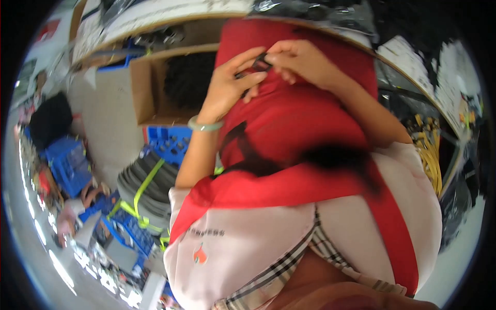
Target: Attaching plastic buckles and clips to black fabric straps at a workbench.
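2 grips share 1 black part [262, 64] over your red apron [302, 121]: your left hand [227, 85], loosely closed, holds it from the left; your right hand [305, 59] pinches its upper end, neither nearer; its long axis seems to slant up rightward.

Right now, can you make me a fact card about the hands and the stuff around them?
Left hand: holds a small dark piece
Right hand: pinches the same piece
Left wrist: pale green bangle
Under the hands: red apron
To the left: open cardboard box with black stuff inside
To the right: bunched yellow strips
Can't tell: what the dark piece is
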Demonstrator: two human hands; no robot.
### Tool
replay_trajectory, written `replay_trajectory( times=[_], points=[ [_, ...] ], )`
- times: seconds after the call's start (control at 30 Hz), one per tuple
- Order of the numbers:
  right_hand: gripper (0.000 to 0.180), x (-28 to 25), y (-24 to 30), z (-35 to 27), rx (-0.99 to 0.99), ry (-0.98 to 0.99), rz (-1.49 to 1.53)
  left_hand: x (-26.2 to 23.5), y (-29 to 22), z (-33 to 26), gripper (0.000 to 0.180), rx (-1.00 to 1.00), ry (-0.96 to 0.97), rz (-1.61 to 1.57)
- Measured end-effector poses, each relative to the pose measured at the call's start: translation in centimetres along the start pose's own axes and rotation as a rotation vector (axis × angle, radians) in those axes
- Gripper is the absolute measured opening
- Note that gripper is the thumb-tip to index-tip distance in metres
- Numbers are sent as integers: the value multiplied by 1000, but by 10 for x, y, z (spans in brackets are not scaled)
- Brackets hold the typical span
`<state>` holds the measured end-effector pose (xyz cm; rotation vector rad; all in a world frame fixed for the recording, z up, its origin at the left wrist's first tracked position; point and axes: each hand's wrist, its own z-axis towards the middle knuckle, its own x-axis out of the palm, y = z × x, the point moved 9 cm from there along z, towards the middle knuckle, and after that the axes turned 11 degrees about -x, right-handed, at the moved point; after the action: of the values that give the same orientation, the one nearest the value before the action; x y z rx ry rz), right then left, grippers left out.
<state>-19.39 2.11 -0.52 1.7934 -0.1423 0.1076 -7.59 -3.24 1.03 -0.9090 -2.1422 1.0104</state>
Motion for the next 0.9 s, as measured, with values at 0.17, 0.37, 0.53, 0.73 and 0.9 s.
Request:
replay_trajectory(
  times=[0.17, 0.37, 0.53, 0.73, 0.9],
  points=[
    [21, -1, -2, -7, -118, -64, 246, 7, 22, 33, 10, -33, 5, -437],
    [15, -69, 74, -73, -387, -419, -699, 21, 13, 51, 9, -112, 46, -608],
    [14, -166, 100, -168, -266, -888, -890, 1, 30, 49, 7, -94, 39, -575],
    [24, -199, 39, -212, 77, -647, -1231, 16, 32, 55, 13, -104, 58, -463],
    [22, -189, 38, -210, 91, -757, -1276, 33, 28, 51, 17, -112, 61, -276]
  ],
)
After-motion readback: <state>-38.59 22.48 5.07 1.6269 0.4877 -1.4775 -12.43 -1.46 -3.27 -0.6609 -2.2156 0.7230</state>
